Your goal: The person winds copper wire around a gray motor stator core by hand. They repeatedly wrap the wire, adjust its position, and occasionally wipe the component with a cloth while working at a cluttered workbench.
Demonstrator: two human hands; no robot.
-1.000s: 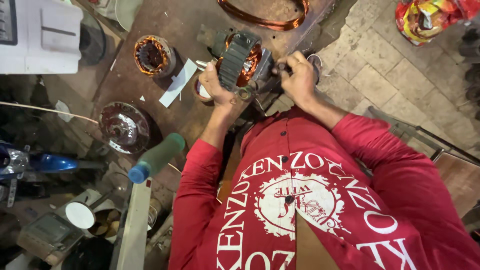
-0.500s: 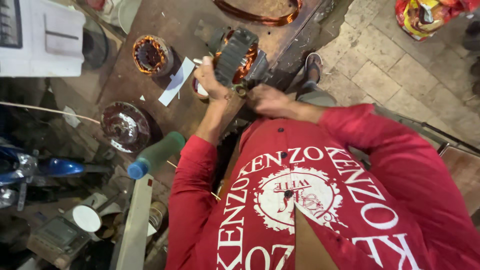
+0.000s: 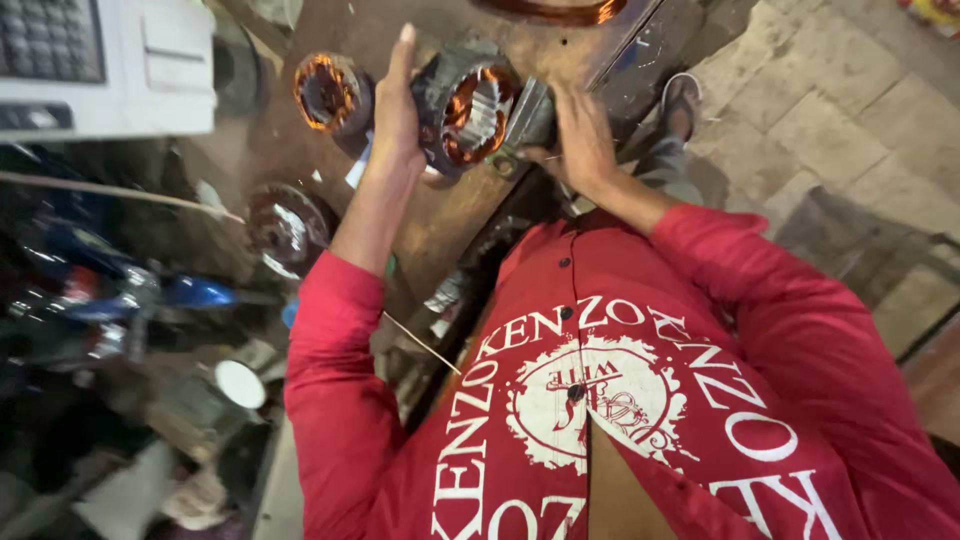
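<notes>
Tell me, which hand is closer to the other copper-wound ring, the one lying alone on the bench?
Left. The left hand is right beside the lone copper-wound ring, fingers raised next to it. The right hand is farther off, beyond the motor stator that sits between both hands.

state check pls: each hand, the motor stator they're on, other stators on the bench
left hand: flat against the held stator's side, fingers straight
right hand: gripping the stator's other side
held stator: tipped on edge, bore open, copper windings exposed
second stator: resting on the bench, untouched
bench: brown, worn
</notes>
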